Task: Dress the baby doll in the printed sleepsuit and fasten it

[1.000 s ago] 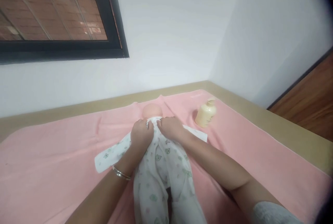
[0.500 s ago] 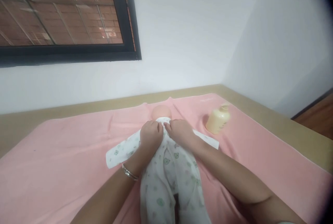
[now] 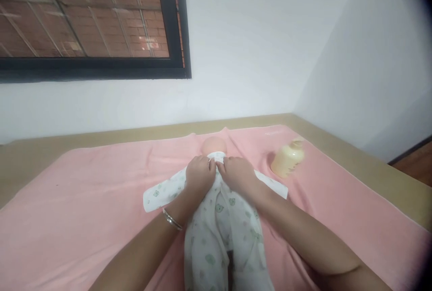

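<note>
A baby doll (image 3: 213, 145) lies on its back in the middle of a pink towel (image 3: 84, 201), its bald head pointing toward the far wall (image 3: 253, 47) and its legs toward the camera. It wears a white sleepsuit (image 3: 222, 219) printed with small green bear figures. Only the top of the head shows above the fabric; the rest of the body is covered.

Both hands meet at the neckline of the sleepsuit, just below the doll's head. The left hand (image 3: 200, 175) is curled, its fingertips pinching the collar edge on its side. The right hand (image 3: 238, 175) is curled the same way and grips the opposite collar edge, so the two sets of knuckles almost touch over the doll's chest. A thin metal bangle (image 3: 172, 220) sits on the left wrist. Both forearms come in from the bottom edge and lie over the sleepsuit's body and legs.

The left sleeve (image 3: 162, 192) of the sleepsuit spreads flat on the towel out beyond the left hand, and the right sleeve (image 3: 275, 186) stretches out flat beyond the right hand.

A pale yellow lotion bottle (image 3: 288, 159) stands tilted on the towel to the right of the doll, near the end of the right sleeve but apart from it. The towel covers most of a beige worktop (image 3: 33, 151), which fits into the corner of the white walls. A dark-framed window (image 3: 84, 20) with a brick face behind its glass fills the upper left. A strip of brown wooden floor (image 3: 415, 165) shows at the far right.
</note>
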`<state>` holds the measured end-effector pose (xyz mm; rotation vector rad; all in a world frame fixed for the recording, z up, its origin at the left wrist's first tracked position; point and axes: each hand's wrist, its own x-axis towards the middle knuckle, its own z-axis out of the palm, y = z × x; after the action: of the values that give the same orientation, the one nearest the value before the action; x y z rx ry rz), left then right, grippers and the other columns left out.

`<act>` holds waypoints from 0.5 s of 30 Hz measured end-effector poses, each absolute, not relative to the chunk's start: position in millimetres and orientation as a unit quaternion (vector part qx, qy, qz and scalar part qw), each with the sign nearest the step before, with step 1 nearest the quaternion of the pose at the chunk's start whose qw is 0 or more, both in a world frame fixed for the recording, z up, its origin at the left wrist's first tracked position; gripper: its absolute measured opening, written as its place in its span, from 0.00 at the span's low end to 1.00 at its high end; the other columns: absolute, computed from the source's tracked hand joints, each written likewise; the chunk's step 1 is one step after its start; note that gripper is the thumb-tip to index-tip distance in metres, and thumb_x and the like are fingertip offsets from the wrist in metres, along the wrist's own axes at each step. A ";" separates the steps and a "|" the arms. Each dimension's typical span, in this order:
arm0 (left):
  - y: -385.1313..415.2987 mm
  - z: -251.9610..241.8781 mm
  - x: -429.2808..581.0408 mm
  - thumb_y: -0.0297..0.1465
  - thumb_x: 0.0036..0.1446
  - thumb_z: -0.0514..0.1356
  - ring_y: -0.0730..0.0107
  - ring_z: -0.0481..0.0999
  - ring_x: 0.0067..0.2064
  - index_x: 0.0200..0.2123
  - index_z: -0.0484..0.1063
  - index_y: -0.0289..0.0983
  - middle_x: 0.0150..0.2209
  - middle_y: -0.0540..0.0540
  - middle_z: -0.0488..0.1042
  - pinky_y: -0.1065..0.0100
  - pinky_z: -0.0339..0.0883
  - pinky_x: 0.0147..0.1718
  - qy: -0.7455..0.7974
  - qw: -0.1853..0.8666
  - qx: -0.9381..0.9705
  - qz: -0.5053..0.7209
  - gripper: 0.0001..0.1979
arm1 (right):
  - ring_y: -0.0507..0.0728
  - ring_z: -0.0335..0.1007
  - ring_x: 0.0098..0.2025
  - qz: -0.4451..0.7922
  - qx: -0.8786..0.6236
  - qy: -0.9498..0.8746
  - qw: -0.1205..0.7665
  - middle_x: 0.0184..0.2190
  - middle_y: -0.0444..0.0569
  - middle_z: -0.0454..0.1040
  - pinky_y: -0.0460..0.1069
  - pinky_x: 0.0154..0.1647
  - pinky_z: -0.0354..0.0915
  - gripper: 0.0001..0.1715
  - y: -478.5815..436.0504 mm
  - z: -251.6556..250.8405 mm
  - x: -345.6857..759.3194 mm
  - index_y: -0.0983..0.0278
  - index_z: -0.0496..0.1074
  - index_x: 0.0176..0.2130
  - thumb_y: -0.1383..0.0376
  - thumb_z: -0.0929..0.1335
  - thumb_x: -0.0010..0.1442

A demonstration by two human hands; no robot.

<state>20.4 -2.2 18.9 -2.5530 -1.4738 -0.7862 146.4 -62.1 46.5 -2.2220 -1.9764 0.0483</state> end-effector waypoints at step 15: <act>0.8 22.5 21.2 0.37 0.60 0.45 0.63 0.72 0.35 0.32 0.73 0.34 0.33 0.41 0.75 0.67 0.60 0.32 -0.528 -0.027 -0.819 -0.223 0.19 | 0.61 0.71 0.38 0.067 -0.746 -0.662 0.021 0.36 0.58 0.76 0.52 0.37 0.61 0.32 -49.4 63.2 141.1 0.66 0.75 0.36 0.56 0.49 0.65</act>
<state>21.2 0.8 22.5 -2.6179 -1.6878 -0.7113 141.1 -49.4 63.2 -2.3131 -2.0540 0.2072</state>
